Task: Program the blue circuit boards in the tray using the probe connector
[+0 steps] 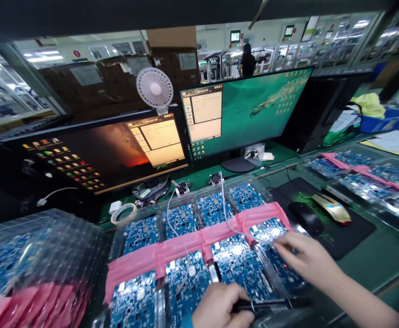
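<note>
Blue circuit boards (235,257) lie in a clear plastic tray, with a pink strip (186,243) running across them. My left hand (222,306) is closed around a dark, slim object (264,304) at the bottom centre; motion smears its far end. Over the boards at the tray's right side, my right hand (300,255) pinches the end of a thin white cable (225,205). This cable runs back to a small black device (215,179) behind the tray. A second white cable (170,218) crosses the boards further left.
Two monitors (247,114) stand behind the tray, with a white fan (155,89) above. Stacked trays (59,246) are at the left. A black mouse (305,217) and a gold mouse (332,207) lie on a pad at the right. A person (247,61) stands far back.
</note>
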Available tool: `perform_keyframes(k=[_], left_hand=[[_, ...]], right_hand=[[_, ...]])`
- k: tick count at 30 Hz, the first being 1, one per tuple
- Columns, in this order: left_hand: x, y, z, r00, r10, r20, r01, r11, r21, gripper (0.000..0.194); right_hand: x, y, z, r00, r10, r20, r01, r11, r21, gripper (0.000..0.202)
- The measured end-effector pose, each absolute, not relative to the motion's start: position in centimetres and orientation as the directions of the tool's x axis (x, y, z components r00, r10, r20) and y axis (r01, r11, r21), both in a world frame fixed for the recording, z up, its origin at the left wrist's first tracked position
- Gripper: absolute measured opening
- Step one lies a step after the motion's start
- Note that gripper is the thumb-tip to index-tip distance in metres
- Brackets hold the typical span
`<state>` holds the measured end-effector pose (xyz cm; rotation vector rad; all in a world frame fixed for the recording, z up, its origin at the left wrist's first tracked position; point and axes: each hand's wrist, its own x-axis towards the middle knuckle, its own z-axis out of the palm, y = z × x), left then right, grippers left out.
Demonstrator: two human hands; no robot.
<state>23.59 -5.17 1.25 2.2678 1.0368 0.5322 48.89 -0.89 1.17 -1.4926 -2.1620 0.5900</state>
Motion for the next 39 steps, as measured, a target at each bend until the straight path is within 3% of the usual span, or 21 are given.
perform_keyframes(k=[2,5,9,16,23,29,32,37,39], left_hand=[[23.7,-5.1,0.5,0.666,0.736,0.125,0.518,-0.576,0.632,0.022],[23.8,-4.9,-0.4,0.689,0.71,0.144,0.508,-0.615,0.603,0.027],[23.7,-4.9,-0.9,0.693,0.71,0.128,0.538,-0.627,0.563,0.029],[22.9,-5.3,-3.0,0.692,0.721,0.027,0.578,-0.577,0.578,0.028],[22.9,-5.3,-4.1,0.689,0.723,0.039,0.558,-0.564,0.609,0.035],[22.6,-5.1,-3.3,0.677,0.734,-0.05,0.604,-0.517,0.607,0.032],[22.4,-5.1,-2.9,0.679,0.732,-0.067,0.616,-0.517,0.594,0.032],[22.3,-5.3,-4.5,0.654,0.757,-0.003,0.609,-0.524,0.596,0.039],[22.3,-5.3,-5.5,0.648,0.762,0.014,0.608,-0.528,0.593,0.042]], right_hand=[[50.2,0.0,-0.2,-0.149,0.981,0.123,0.864,0.19,-0.466,0.028],[50.6,0.8,-1.5,-0.193,0.981,0.012,0.919,0.185,-0.349,0.028],[49.7,0.7,-1.9,-0.255,0.965,-0.06,0.915,0.221,-0.337,0.029],[49.1,-0.1,-2.6,-0.164,0.986,-0.025,0.95,0.151,-0.272,0.026],[48.9,0.2,-3.2,-0.246,0.969,0.023,0.948,0.246,-0.201,0.026],[49.2,0.7,-3.4,-0.175,0.984,0.028,0.939,0.175,-0.297,0.029],[49.4,0.6,-3.2,-0.161,0.987,0.01,0.886,0.149,-0.438,0.031],[51.8,1.7,-1.3,0.009,1.0,0.004,0.536,-0.001,-0.844,0.031],[53.9,2.8,0.2,0.11,0.991,-0.072,0.348,-0.106,-0.932,0.032]])
